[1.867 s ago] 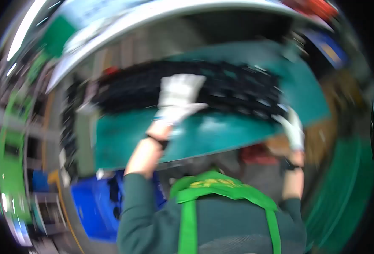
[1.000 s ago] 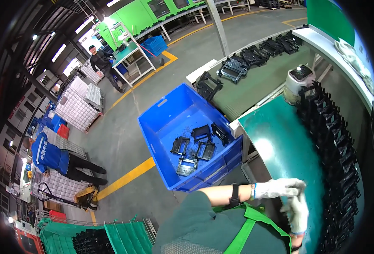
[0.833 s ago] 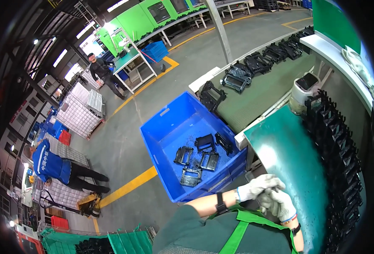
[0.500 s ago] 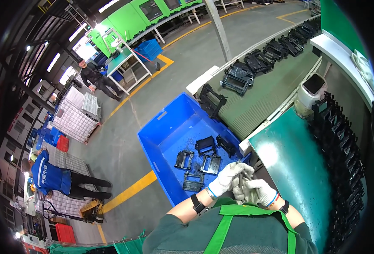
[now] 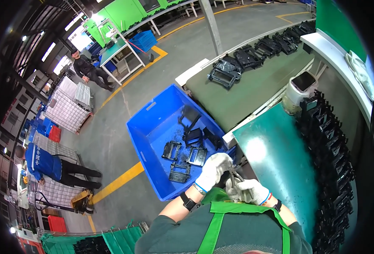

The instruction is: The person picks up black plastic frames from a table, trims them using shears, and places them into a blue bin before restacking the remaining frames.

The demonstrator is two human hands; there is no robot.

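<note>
The step in hand looks like close finger work: left hand (image 5: 214, 171) and right hand (image 5: 249, 191) meet beside the bench's (image 5: 280, 148) left edge, fingers curled, any grip impossible to tell; next calls for both together. A blurred black part (image 5: 190, 116), earlier at the belt's (image 5: 237, 101) near end, now shows within the blue bin's (image 5: 159, 108) rim.

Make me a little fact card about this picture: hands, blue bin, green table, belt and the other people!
Hands: left hand and right hand, white-gloved, close together
Held: too unclear to tell
Blue bin: black parts inside
Green table: long row of black pieces
Belt: black frames
Others: person in blue top, person in dark clothes
</note>
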